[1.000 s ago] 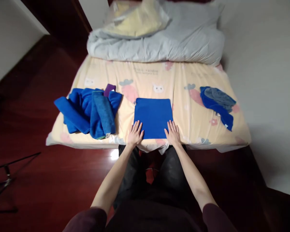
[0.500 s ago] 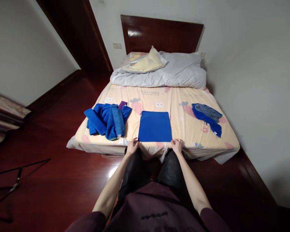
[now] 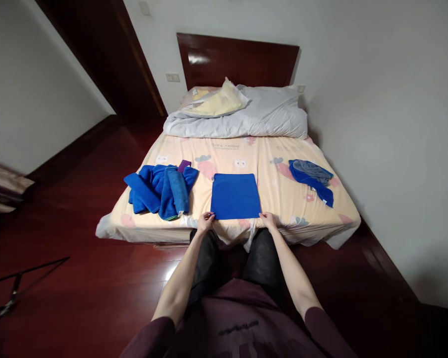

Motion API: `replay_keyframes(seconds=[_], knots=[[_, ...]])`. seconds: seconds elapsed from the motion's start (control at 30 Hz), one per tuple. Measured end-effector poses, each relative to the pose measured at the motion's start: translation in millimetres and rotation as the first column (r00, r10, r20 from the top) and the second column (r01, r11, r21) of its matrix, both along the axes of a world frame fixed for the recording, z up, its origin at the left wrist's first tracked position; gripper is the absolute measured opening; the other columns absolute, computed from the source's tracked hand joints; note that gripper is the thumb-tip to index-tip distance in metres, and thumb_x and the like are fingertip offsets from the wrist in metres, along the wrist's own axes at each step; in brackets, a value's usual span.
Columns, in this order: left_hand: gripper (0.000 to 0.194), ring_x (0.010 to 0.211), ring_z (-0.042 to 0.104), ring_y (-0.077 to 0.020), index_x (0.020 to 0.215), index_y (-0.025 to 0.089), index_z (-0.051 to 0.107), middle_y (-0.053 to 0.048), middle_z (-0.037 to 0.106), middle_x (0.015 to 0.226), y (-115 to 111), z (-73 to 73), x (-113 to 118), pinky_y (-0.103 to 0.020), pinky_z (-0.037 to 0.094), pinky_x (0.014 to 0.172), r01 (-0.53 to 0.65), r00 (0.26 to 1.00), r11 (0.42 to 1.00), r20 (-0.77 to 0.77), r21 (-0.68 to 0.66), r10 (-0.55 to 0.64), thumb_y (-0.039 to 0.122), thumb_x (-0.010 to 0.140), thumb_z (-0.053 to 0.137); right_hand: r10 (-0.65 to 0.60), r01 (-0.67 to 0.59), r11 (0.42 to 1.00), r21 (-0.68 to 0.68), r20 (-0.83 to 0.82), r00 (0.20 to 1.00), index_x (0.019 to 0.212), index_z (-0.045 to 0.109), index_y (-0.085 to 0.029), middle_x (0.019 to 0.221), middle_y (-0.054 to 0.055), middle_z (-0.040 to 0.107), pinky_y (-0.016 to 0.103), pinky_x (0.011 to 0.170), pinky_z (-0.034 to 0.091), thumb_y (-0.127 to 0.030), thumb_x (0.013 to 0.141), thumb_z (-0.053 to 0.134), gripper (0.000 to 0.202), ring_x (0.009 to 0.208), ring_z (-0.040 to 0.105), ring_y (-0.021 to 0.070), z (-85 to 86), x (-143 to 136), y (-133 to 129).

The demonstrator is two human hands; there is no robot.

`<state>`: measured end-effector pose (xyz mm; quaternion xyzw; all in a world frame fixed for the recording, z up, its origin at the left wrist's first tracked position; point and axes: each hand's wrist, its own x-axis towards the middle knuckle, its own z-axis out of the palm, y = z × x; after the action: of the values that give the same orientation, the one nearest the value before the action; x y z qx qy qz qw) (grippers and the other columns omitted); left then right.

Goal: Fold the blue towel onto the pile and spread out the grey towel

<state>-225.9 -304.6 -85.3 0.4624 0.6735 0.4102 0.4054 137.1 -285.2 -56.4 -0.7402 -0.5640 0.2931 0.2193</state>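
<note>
A flat, nearly square blue cloth (image 3: 235,196) lies on the bed (image 3: 227,155) close to its front edge. Its near left corner is pinched in my left hand (image 3: 205,221), while the fingers of my right hand (image 3: 268,220) are closed on the near right corner. To the left is a loose pile of blue cloths (image 3: 153,188) with a purple piece (image 3: 184,165) at its top. On the right side of the bed rests a crumpled blue cloth (image 3: 324,191) together with a grey-blue one (image 3: 313,171).
A grey quilt (image 3: 272,112) and a pale yellow pillow (image 3: 221,103) lie near the dark wooden headboard (image 3: 237,62). At the lower left, a black metal stand (image 3: 15,291) is on the red floor (image 3: 108,283). A patterned curtain (image 3: 3,186) hangs at the far left.
The view has shifted a little, so the bed appears further left. Both hands remain at the near corners of the square cloth, which looks almost unchanged.
</note>
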Motion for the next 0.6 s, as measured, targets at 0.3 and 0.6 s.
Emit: replay_keyframes(seconds=[0.3, 0.6], knots=[[0.032, 0.089, 0.077, -0.0247, 0.105, 0.014, 0.076, -0.009, 0.079, 0.091, -38.9, 4.5, -24.0, -0.038, 0.063, 0.09, 0.067, 0.997, 0.997, -0.027, -0.035, -0.068, 0.035, 0.08, 0.078, 0.098, -0.09, 0.984, -0.156, 0.043, 0.994, 0.069, 0.074, -0.02, 0.054, 0.0, 0.066, 0.025, 0.063, 0.05, -0.038, 0.094, 0.071, 0.031, 0.058, 0.07, 0.0191, 2.1, 18.4, -15.6], [0.043, 0.131, 0.062, -0.0338, 0.114, 0.019, 0.076, -0.015, 0.065, 0.134, -44.3, 11.0, -21.5, -0.052, 0.049, 0.121, 0.154, 0.942, 0.984, -0.313, 0.085, -0.121, 0.01, 0.073, 0.065, 0.267, -0.283, 0.932, 0.226, 0.097, 0.959, 0.139, 0.071, -0.019, 0.143, 0.015, 0.069, 0.042, 0.119, 0.052, -0.022, 0.089, 0.074, 0.05, 0.135, 0.066, 0.0275, 0.3, -1.8, -47.3]])
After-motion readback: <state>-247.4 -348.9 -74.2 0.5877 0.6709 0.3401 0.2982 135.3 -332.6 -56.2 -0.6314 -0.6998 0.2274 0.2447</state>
